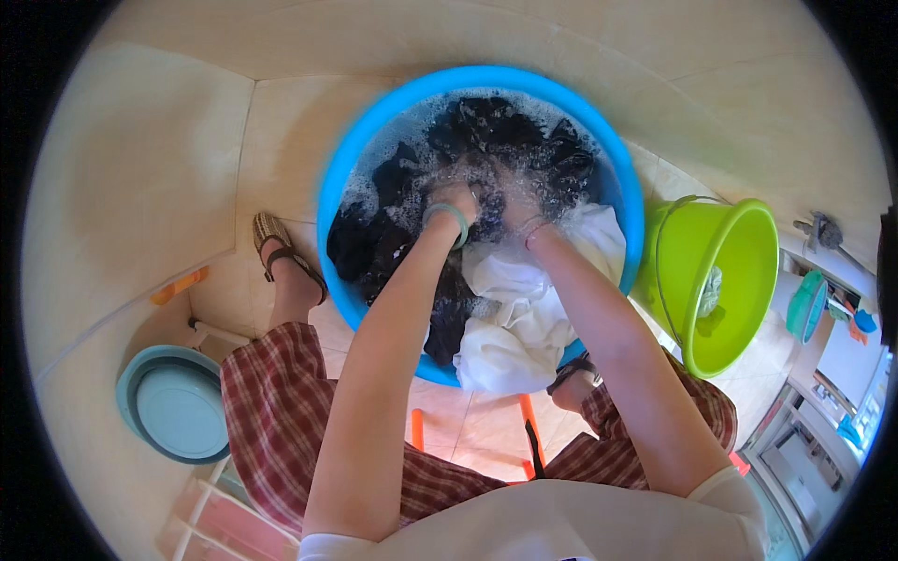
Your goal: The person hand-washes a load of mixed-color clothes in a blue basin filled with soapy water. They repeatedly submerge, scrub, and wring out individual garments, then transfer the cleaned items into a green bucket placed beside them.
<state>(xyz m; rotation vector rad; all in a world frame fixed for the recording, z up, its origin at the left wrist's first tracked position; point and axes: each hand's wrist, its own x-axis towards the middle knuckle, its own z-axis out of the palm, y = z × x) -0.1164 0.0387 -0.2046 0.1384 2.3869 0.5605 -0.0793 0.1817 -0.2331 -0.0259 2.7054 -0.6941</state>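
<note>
A large round blue tub [634, 201] holds foamy water, dark wet clothes [398, 178] and white cloth [510, 344]. The dark clothes fill its far and left parts; the white cloth lies at the near right and rises up to the rim. My left hand [456, 198], below a pale green bangle, reaches into the suds among the dark clothes. Beside it my right hand [519, 201], with a thin bracelet at the wrist, dips in next to the white cloth. Water, foam and blur hide the fingers of both, so any grip is not visible.
Right of the tub, a lime-green bucket [739, 290] leans with its mouth turned sideways. A grey-blue basin [178, 407] is at the left, by my knee. Orange stool legs [530, 432] show below me. Tiled walls [140, 159] close in the far and left sides.
</note>
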